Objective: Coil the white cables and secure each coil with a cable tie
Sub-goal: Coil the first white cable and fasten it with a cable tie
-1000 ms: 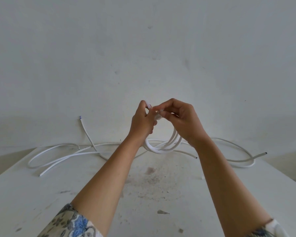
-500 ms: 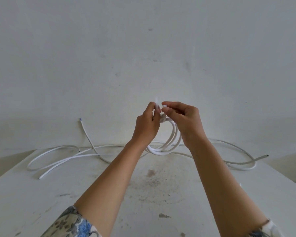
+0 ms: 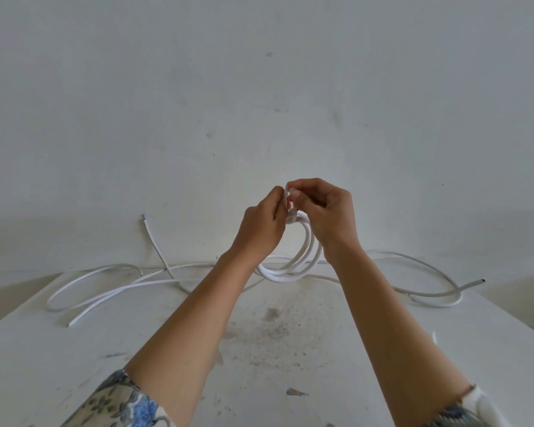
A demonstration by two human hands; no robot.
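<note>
A coil of white cable point(image 3: 293, 266) hangs in the air above the white table point(image 3: 74, 359), gathered at its top between my two hands. My left hand point(image 3: 261, 226) pinches the top of the coil from the left. My right hand point(image 3: 329, 211) pinches a thin white cable tie point(image 3: 288, 192) at the same spot, thumb and forefinger closed on it. The tie is mostly hidden by my fingers. Loose white cables lie on the table: one looping at the left point(image 3: 105, 291), another at the right point(image 3: 429, 291).
A bare white wall point(image 3: 259, 103) rises right behind the table. One cable end point(image 3: 150, 234) leans up against the wall at the left. Dirt stains point(image 3: 275, 328) mark the table's middle. A small white piece point(image 3: 434, 337) lies near the right edge.
Both hands have stayed together at the top of the coil, shifting slightly; my right fingers have moved over the tie's tip, which stuck up between the hands half a second ago.
</note>
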